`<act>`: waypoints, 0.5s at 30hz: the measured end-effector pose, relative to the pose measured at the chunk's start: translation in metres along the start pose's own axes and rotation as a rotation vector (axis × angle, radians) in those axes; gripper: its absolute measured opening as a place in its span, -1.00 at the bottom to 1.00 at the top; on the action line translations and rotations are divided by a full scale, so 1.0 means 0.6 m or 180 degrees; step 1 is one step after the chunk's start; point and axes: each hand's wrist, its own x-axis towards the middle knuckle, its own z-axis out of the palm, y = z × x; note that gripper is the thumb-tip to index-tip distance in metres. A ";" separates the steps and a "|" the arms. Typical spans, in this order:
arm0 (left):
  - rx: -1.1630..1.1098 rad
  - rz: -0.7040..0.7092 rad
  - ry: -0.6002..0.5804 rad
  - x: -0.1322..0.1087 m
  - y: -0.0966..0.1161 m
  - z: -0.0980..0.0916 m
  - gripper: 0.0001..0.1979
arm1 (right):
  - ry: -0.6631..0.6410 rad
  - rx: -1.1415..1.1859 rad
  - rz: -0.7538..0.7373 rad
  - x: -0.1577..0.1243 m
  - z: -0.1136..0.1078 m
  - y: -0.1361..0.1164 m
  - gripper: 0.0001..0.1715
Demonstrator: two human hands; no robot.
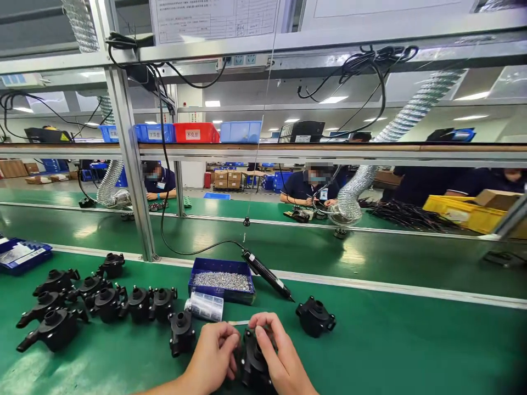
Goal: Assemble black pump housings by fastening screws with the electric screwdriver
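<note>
A black pump (pixel 252 359) with a round port on top sits between my hands on the green bench. My left hand (pixel 217 351) is just left of it, fingers curled and thumb pressed to them; what they hold is hidden. Over the pump's right side curves my right hand (pixel 282 351), thumb and fingers around its top. A thin pale strip (pixel 239 322) spans between my hands at the fingertips. Behind my left hand lies a roll of clear labels (pixel 206 305). One more pump (pixel 181 332) stands left of my left hand, and another pump (pixel 315 316) stands to the right.
Several black pumps (pixel 107 303) are grouped at the left. A blue tray (pixel 222 296) of small metal screws stands behind the roll, with a corded electric screwdriver (pixel 268 273) leaning on its corner. A metal post (pixel 130 164) rises at the back left. Co-workers sit beyond the green conveyor.
</note>
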 end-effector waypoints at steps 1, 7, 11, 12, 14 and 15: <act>-0.0108 -0.0164 -0.0049 0.003 -0.005 0.001 -0.51 | 0.0029 0.0102 0.0083 -0.002 0.003 0.006 -0.70; -0.0517 -0.0895 -0.0309 0.025 -0.008 0.001 -0.60 | 0.0168 0.0458 -0.0006 0.000 0.014 0.032 -0.70; -0.0959 -0.1275 -0.0447 0.025 0.001 0.002 -0.67 | 0.0284 0.0554 0.0078 -0.001 0.021 0.027 -0.69; -0.1077 -0.1324 -0.0465 0.024 0.002 0.001 -0.68 | 0.0348 0.0572 0.0133 -0.002 0.024 0.023 -0.68; -0.1274 -0.1410 -0.0514 0.020 0.004 -0.003 -0.71 | 0.0464 0.0575 0.0264 -0.003 0.031 0.015 -0.65; -0.1354 -0.1458 -0.0553 0.018 0.004 -0.005 -0.73 | 0.0502 0.0556 0.0320 -0.003 0.034 0.012 -0.63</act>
